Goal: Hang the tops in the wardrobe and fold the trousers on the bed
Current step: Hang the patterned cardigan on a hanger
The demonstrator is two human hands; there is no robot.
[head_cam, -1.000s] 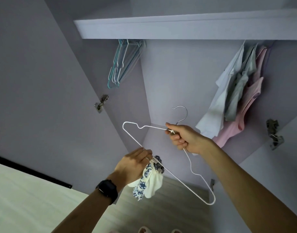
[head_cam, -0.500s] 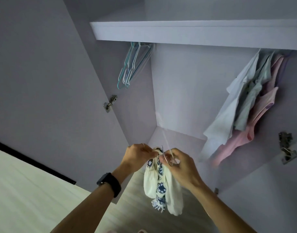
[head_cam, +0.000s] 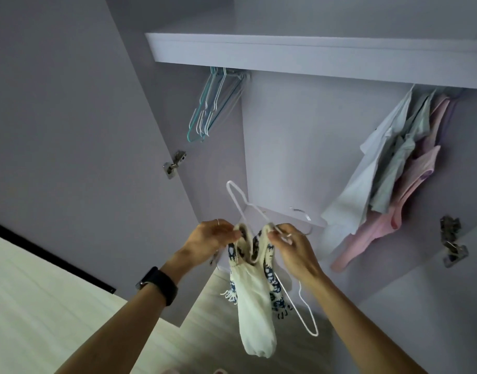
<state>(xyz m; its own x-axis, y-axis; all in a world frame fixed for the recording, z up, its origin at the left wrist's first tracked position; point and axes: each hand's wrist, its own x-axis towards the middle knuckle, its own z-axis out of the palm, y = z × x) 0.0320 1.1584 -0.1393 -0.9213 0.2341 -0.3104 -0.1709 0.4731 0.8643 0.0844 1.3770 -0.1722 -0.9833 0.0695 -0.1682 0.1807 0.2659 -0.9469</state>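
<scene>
Your left hand (head_cam: 213,236) pinches one shoulder of the cream, blue-patterned top (head_cam: 254,300), your right hand (head_cam: 291,244) the other plus the white wire hanger (head_cam: 259,214), before the open wardrobe (head_cam: 286,52). Light and limp, the top probably slips easily, so grip it at the shoulder seams.

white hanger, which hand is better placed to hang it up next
Probably the right hand: it grips the white hanger near its neck, while the left hand only pinches the cream top.

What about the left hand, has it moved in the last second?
Yes. The left hand has risen, and is now closer to the left door hinge.
</scene>
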